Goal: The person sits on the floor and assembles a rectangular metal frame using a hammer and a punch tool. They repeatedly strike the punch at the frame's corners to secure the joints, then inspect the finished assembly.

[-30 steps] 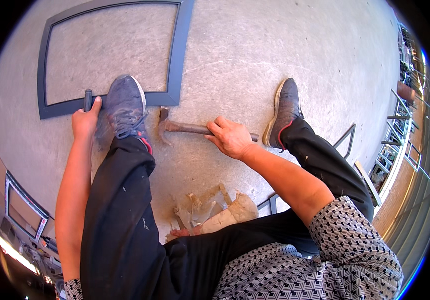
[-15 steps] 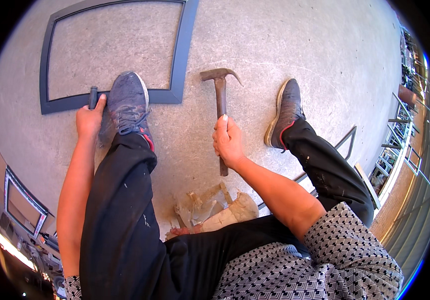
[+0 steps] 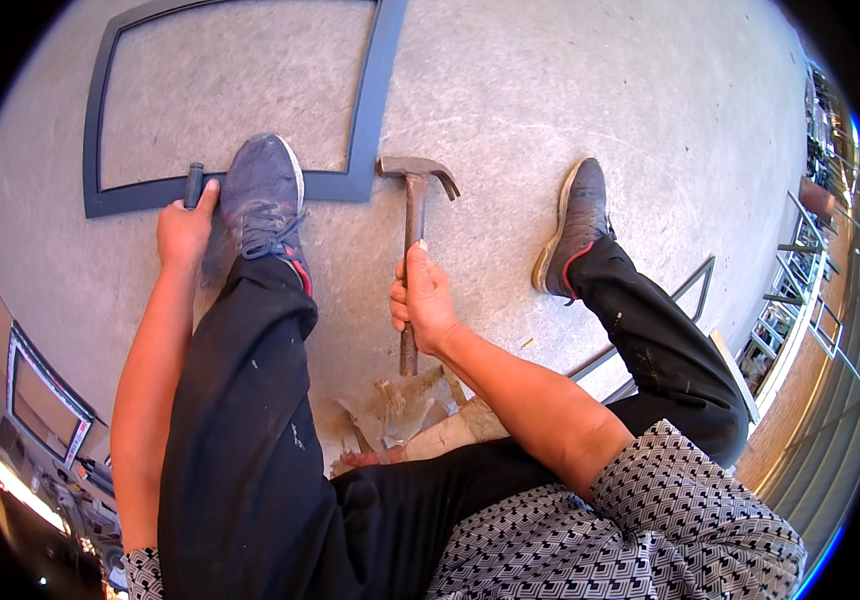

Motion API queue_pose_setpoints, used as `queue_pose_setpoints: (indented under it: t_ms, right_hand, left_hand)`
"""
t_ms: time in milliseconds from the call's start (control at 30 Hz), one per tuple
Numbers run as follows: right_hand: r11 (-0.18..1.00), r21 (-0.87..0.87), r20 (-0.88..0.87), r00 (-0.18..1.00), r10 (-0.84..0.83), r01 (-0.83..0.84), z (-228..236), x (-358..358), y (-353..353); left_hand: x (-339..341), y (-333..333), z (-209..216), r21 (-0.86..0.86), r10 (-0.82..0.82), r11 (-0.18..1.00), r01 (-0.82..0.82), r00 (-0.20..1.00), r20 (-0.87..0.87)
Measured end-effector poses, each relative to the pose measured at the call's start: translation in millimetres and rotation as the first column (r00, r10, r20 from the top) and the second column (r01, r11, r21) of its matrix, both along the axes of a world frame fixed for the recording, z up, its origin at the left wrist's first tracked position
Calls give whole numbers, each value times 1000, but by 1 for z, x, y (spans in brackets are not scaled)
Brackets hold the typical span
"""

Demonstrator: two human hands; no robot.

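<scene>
A claw hammer (image 3: 416,205) with a rusty head is in my right hand (image 3: 424,300), fingers wrapped round its handle. The hammer head is up by the near right corner of a dark grey rectangular frame (image 3: 358,150) on the floor. My left hand (image 3: 186,232) is closed at the frame's near edge, with a short dark cylindrical piece (image 3: 195,184) upright between thumb and fingers. Its lower end is hidden by the hand. My left shoe (image 3: 262,195) covers part of the near edge of the frame, beside my left thumb.
A worn wrapped seat (image 3: 450,432) is beneath me, between my legs. My right shoe (image 3: 578,225) is on the concrete floor (image 3: 490,100). More frame pieces (image 3: 695,285) lie past my right leg. Another frame (image 3: 48,400) is at far left, and metal racks (image 3: 790,290) at far right.
My right hand has moved left with the hammer, bringing its head nearer the frame's corner. My left hand keeps its hold on the dark piece. The view has shifted slightly.
</scene>
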State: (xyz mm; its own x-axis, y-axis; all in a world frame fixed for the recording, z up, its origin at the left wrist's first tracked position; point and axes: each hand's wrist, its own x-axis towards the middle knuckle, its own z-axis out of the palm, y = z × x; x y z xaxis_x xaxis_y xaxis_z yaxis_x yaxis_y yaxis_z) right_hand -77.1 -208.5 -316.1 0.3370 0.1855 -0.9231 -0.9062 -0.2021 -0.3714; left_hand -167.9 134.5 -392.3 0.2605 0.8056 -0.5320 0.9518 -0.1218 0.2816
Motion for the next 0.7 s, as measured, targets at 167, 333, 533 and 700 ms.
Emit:
queue_pose_setpoints:
  t_ms: [167,333,533,700]
  right_hand:
    - [999,37,-60,998,-23,25,-1,-9,1]
    - [999,2,-59,998,-38,38,4,-9,5]
    - [999,34,-61,998,18,-16,1,-4,-3]
    - [997,9,4,997,75,-76,-1,4,-14]
  left_hand:
    - [-3,0,-3,-34,23,999,-23,1000,4]
    - [3,-8,5,-36,46,998,-44,998,39]
    - [-3,-8,13,10,143,989,-149,962,232]
    - [20,-7,62,-156,271,963,-222,772,575]
